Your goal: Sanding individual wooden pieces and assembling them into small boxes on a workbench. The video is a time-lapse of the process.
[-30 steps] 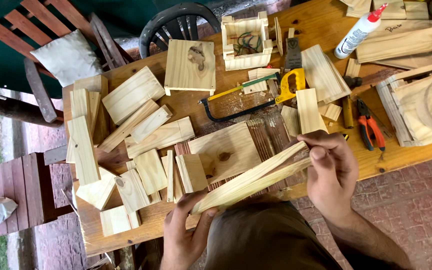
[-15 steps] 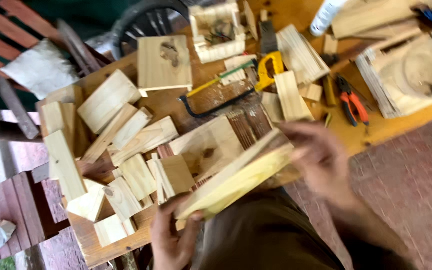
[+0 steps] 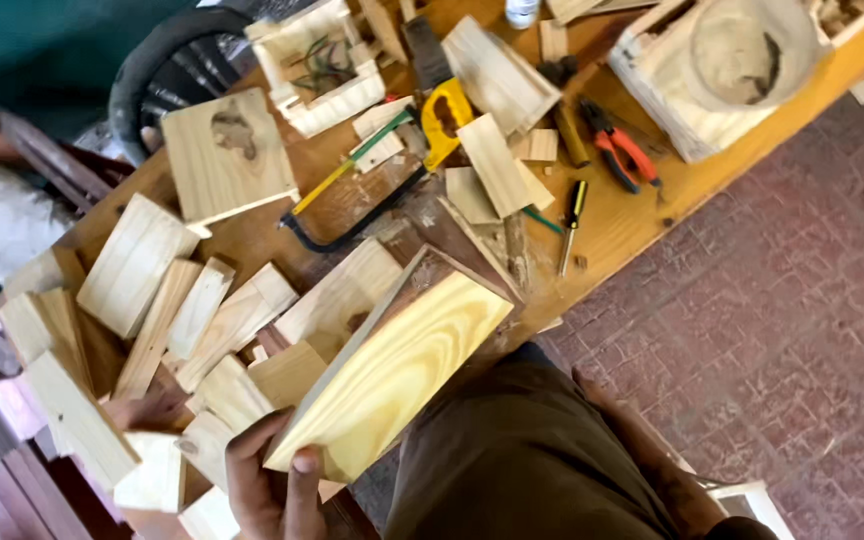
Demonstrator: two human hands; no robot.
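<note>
My left hand (image 3: 267, 480) grips the near end of a pale wooden assembly (image 3: 392, 370), flat boards joined at an angle, with my thumb on its lower edge. The piece slants up from my lap toward the table. My right hand (image 3: 602, 405) has dropped beside my right thigh, away from the wood. It is dim, and its fingers cannot be made out.
The wooden table (image 3: 632, 215) holds several cut boards (image 3: 137, 265), a square panel (image 3: 227, 155), a hacksaw (image 3: 352, 205), a yellow-handled saw (image 3: 442, 115), red pliers (image 3: 622, 150), a screwdriver (image 3: 570, 225), a small open box (image 3: 317, 65) and a round-holed box (image 3: 742, 60). Brick floor (image 3: 782, 330) lies to the right.
My right hand has let go of the wooden piece and dropped beside my thigh. The left hand alone now holds it. The view has swung to the right.
</note>
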